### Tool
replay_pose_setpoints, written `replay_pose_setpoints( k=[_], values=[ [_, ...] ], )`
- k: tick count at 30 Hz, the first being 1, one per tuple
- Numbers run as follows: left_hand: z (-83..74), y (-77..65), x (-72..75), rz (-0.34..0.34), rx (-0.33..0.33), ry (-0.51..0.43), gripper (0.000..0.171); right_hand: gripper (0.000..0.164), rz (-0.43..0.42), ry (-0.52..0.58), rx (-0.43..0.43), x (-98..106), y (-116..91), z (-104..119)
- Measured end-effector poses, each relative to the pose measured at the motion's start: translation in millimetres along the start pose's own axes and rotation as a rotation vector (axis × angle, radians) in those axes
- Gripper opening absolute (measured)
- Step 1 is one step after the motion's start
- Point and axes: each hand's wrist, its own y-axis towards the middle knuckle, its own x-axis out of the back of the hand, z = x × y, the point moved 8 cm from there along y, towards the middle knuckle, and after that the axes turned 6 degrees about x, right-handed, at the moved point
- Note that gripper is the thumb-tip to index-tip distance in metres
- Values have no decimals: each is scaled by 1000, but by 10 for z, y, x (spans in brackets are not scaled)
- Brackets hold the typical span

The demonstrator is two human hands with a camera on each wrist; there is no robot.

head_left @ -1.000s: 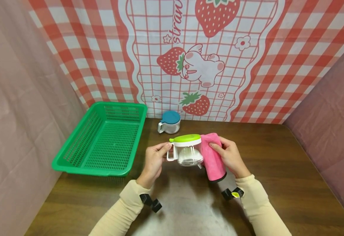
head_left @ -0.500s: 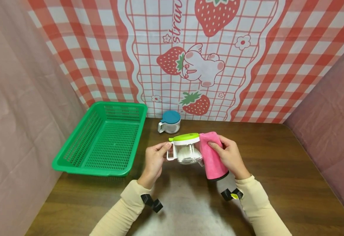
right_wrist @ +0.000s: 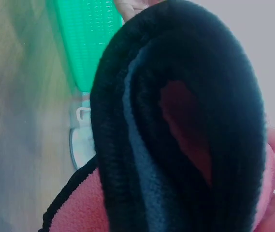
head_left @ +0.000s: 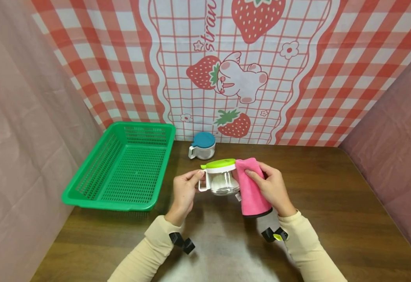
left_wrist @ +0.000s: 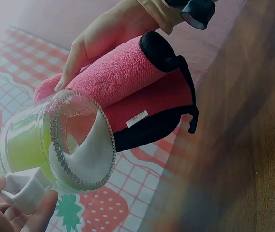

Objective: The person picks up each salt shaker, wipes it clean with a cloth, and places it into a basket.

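My left hand [head_left: 184,192] pinches the white handle of a clear seasoning jar [head_left: 222,183] and holds it up above the table. The jar has a bright green lid with a white rim. In the left wrist view, white powder [left_wrist: 90,153] slopes against one side inside it. My right hand [head_left: 273,187] grips a folded pink cloth [head_left: 252,196] with black edging, its thumb on the near face. The cloth lies against the jar's right side and covers part of it. Up close in the right wrist view, the cloth's black edge [right_wrist: 113,121] hides most of the right hand.
A green plastic basket [head_left: 134,205] stands on the table at the left. Behind the held jar, a second jar with a blue lid [head_left: 204,140] stands near the back curtain [head_left: 177,78]. The wooden table [head_left: 332,203] extends to the right.
The pink cloth and right hand have shifted slightly left, covering more of the jar's right side. The jar has risen a little. My left hand keeps its hold on the handle.
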Motion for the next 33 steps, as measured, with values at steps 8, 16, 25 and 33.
replay_pose_setpoints(
  k=[8,16,25,33],
  values=[
    [43,-17,32,-22,1,12,24,28,1,-26,34,-54,-69,49],
    [87,-4,57,-25,-8,11,25,28,4,-62,97,-91,-120,124],
    [91,-11,67,-24,-6,14,23,27,6,-72,125,-99,-115,140],
    [31,23,32,-15,-23,12,23,27,8,-81,127,-73,-35,152]
  ],
)
